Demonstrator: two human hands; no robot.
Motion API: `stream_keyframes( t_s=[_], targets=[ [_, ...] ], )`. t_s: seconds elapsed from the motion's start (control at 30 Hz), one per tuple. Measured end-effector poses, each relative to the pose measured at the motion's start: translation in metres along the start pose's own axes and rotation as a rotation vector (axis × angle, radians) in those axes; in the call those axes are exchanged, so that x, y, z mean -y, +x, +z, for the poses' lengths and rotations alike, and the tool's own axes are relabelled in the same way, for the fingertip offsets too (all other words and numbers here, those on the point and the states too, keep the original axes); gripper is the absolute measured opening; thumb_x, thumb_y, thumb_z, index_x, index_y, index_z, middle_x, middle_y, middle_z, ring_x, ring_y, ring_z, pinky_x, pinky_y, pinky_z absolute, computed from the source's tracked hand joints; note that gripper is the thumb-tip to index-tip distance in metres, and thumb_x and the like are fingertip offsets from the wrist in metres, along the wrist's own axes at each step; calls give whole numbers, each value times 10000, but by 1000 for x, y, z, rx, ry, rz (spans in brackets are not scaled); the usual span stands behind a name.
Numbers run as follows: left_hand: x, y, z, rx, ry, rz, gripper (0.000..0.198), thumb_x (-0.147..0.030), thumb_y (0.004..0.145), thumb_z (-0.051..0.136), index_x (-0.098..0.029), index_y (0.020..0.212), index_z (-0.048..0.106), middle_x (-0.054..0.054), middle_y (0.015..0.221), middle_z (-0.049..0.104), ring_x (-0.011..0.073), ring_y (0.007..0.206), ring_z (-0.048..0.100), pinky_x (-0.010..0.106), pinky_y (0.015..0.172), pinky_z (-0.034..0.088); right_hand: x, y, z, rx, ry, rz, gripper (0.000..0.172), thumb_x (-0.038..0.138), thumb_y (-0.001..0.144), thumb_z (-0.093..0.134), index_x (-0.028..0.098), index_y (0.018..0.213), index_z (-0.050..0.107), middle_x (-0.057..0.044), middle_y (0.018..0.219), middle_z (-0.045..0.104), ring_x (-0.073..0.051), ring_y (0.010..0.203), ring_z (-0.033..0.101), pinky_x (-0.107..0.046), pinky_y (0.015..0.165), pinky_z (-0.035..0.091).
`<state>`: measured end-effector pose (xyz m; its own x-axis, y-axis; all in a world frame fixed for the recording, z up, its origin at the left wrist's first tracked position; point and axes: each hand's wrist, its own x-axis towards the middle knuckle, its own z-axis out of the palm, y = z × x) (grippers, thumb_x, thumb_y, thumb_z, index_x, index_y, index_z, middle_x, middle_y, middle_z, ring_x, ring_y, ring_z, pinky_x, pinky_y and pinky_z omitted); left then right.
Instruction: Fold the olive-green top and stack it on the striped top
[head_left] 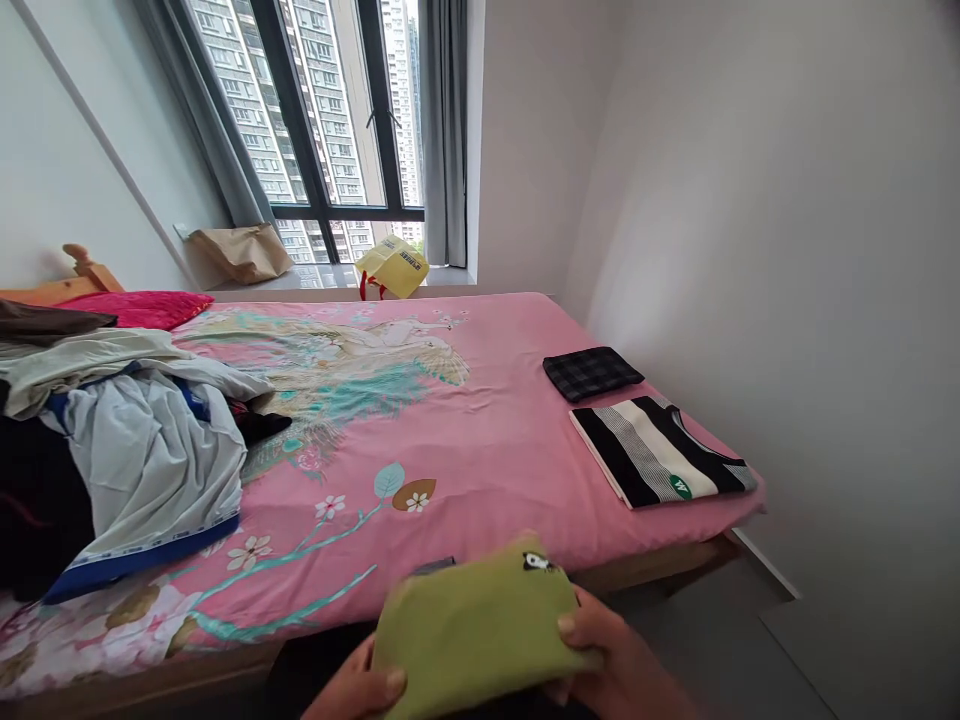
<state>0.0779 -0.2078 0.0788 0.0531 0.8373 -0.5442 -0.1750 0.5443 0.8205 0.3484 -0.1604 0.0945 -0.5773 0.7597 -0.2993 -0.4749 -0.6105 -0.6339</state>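
A folded olive-green garment (pixel 480 630) with a small black-and-white animal patch near its top right corner is held up in front of the bed's near edge. My left hand (pixel 356 685) grips its lower left side, thumb on top. On the right side, my right hand (pixel 600 645) pinches it, with the thumb on top and the other fingers mostly underneath. A bit of grey cloth (pixel 435 566) shows on the bed just behind the garment, mostly hidden by it.
The pink flowered bed (pixel 495 450) carries a heap of loose clothes (pixel 157 430) at left. At right lie a folded striped shirt (pixel 660 452) and a dark plaid cloth (pixel 592 373). A paper bag (pixel 244 252) and a yellow bag (pixel 394 266) are by the window.
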Motion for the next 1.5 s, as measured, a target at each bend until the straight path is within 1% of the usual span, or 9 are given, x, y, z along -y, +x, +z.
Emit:
stream_keyframes(
  t_s=[0.23, 0.47, 0.63, 0.73, 0.9, 1.07, 1.2, 1.37, 1.5],
  targets=[
    [-125, 21, 7, 142, -36, 358, 427, -332, 554, 706, -154, 897, 525, -33, 489, 576, 119, 370, 523, 221, 393, 400, 85, 68, 43, 116, -248, -315, 322, 235, 630, 619, 144, 935, 568, -16, 784, 603, -125, 606, 541, -255, 518, 461],
    [-6, 72, -25, -149, 68, -11, 705, -326, 571, 696, -209, 1187, 375, -25, 694, 613, 132, 470, 589, 206, 368, 429, -2, 89, -56, -314, -403, 34, 513, 344, 668, 662, 192, 1125, 485, 39, 701, 569, -73, 500, 510, -208, 491, 438],
    [62, 55, -63, -417, 277, 158, 599, -522, 644, 644, -210, 1131, 490, 2, 681, 607, 168, 438, 571, 251, 327, 389, -22, 63, -112, -558, -556, -42, 522, 479, 616, 671, 181, 1018, 521, 34, 658, 555, -96, 470, 496, -228, 447, 415],
    [38, 52, -57, -529, 501, 438, 316, -453, 728, 579, -215, 930, 625, 72, 877, 682, 247, 797, 666, 340, 641, 545, -6, 71, -90, -625, -747, -287, 439, 501, 677, 608, 175, 968, 564, -12, 692, 590, -151, 576, 553, -275, 517, 456],
    [-18, 100, -1, -315, 987, 806, 431, -204, 865, 308, -213, 1162, 621, 59, 1283, 596, 192, 1251, 486, 367, 1095, 352, -8, 126, -16, -303, -1352, -682, 332, 313, 905, 365, 196, 1119, 590, -88, 1125, 636, -211, 1068, 567, -368, 972, 424],
    [-12, 143, 0, -421, 1379, 519, 616, -432, 886, 371, -152, 1435, 340, 92, 1532, 246, 268, 1423, 190, 538, 1158, 78, -15, 173, -22, -107, -1952, -396, 549, 407, 915, 349, 194, 1421, 373, -64, 1501, 319, -235, 1409, 207, -502, 1155, 42],
    [-4, 147, -19, -533, 1423, 382, 771, -601, 847, 359, -128, 1452, 294, 100, 1551, 172, 288, 1434, 134, 538, 1148, 75, -3, 186, -45, -371, -1993, -166, 617, 466, 932, 270, 160, 1468, 265, -58, 1544, 175, -240, 1432, 111, -552, 1127, -6],
    [-38, 167, -19, -421, 1442, 505, 576, -451, 913, 300, -220, 1440, 330, 41, 1549, 208, 216, 1438, 136, 491, 1160, 52, 4, 205, -31, -209, -2015, -374, 560, 428, 945, 248, 212, 1460, 290, -3, 1544, 186, -185, 1438, 65, -494, 1140, -51],
    [-61, 192, -37, -478, 1389, 280, 664, -516, 885, 335, -186, 1459, 275, 75, 1553, 187, 253, 1441, 111, 559, 1139, 4, 12, 224, -38, -290, -1979, -219, 643, 498, 919, 301, 185, 1477, 236, -20, 1554, 142, -211, 1438, 64, -500, 1142, -18]
  ],
)
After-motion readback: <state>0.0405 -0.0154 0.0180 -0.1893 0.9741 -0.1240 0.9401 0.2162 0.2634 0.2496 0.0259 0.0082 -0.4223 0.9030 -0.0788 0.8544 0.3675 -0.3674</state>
